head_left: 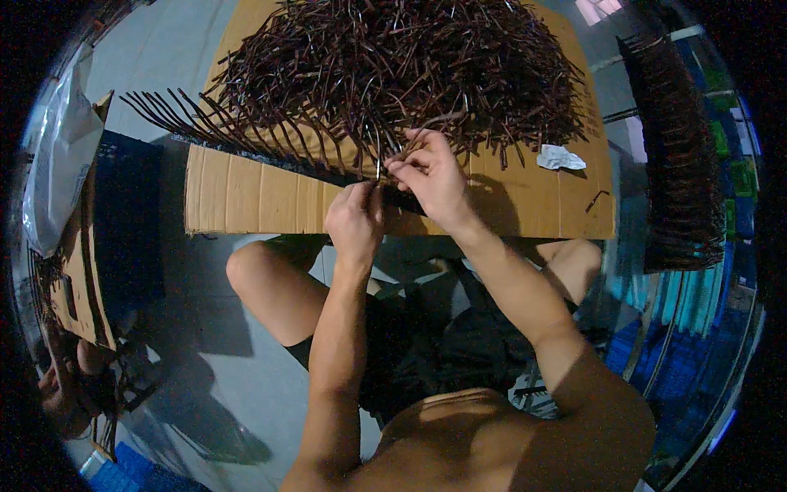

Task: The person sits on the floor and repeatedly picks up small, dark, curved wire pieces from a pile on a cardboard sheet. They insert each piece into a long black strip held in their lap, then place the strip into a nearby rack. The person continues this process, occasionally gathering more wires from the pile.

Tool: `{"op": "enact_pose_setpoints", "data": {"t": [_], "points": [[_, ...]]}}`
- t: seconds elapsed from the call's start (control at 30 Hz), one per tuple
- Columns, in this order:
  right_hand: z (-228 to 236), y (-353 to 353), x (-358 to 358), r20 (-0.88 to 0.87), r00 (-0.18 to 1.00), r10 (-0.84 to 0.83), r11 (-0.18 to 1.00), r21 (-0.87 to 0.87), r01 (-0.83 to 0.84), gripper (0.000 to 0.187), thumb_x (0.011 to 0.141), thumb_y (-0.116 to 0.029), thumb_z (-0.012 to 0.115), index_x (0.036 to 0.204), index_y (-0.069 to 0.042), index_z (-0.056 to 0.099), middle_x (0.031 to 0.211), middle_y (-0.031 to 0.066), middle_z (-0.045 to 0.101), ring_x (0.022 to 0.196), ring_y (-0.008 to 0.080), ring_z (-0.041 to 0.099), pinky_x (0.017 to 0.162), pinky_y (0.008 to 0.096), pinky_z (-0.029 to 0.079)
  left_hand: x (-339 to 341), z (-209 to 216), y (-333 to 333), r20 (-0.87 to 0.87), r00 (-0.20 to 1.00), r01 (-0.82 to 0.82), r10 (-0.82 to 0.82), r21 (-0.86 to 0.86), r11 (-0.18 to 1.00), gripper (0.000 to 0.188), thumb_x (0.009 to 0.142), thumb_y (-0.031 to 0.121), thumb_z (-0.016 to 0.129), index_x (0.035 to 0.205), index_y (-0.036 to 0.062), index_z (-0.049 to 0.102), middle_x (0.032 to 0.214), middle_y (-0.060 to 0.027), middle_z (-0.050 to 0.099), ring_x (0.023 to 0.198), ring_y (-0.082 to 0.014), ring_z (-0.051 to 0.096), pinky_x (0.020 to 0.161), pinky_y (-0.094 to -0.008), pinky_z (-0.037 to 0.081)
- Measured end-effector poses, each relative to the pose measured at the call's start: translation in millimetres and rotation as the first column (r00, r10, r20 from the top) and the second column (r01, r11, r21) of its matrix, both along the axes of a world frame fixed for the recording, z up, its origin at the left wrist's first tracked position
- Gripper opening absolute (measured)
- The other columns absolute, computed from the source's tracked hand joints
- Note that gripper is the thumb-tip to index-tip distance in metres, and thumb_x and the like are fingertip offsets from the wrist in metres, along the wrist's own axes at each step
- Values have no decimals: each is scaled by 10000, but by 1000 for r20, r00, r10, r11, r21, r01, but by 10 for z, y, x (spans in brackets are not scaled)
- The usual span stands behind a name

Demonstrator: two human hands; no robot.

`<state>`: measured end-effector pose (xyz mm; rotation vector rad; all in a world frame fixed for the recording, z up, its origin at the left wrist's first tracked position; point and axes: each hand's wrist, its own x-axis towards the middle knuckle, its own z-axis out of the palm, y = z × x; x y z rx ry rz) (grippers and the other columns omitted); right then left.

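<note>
A long black strip (pixel 307 170) slants across the near part of the cardboard, with a row of thin, curved dark-brown stems (pixel 217 123) standing out from its left half. My left hand (pixel 354 220) is closed on the strip near its middle, fingertips pinched at its edge. Just right of it, my right hand (pixel 438 184) pinches a thin brown stem (pixel 443 120), whose curved end sticks out above the fingers. A slim shiny piece (pixel 378 164) shows between the two hands; its kind is not clear. The strip's right part is mostly hidden beneath my right hand.
A large heap of loose brown stems (pixel 402 70) covers the far part of the cardboard (pixel 254 193). Crumpled white paper (pixel 562 157) and one short stem (pixel 597 200) lie at right. Beyond, a dense fringe of dark stems (pixel 676 156) hangs. A plastic bag (pixel 57 164) is at left.
</note>
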<state>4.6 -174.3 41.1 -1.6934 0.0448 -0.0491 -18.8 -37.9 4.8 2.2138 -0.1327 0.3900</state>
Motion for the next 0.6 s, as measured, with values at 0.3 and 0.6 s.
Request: {"op": "enact_pose_setpoints", "data": {"t": [0.3, 0.6], "points": [[-143, 121, -16, 55, 997, -47, 999, 9, 46, 100, 782, -10, 674, 820, -1, 582, 782, 48, 619, 737, 101, 553, 705, 263, 470, -4, 6, -1, -4, 1000, 12, -12, 40, 999, 106, 817, 137, 627, 806, 32, 615, 769, -129, 609, 719, -324, 592, 629, -399, 466], [-233, 93, 0, 30, 999, -19, 1000, -13, 19, 148, 762, -39, 703, 814, -20, 566, 745, 55, 606, 721, 114, 561, 692, 278, 474, 9, -14, -10, 29, 1000, 13, -13, 4, 1000, 100, 815, 132, 627, 806, 33, 623, 749, -128, 603, 697, -326, 588, 625, -400, 465]]}}
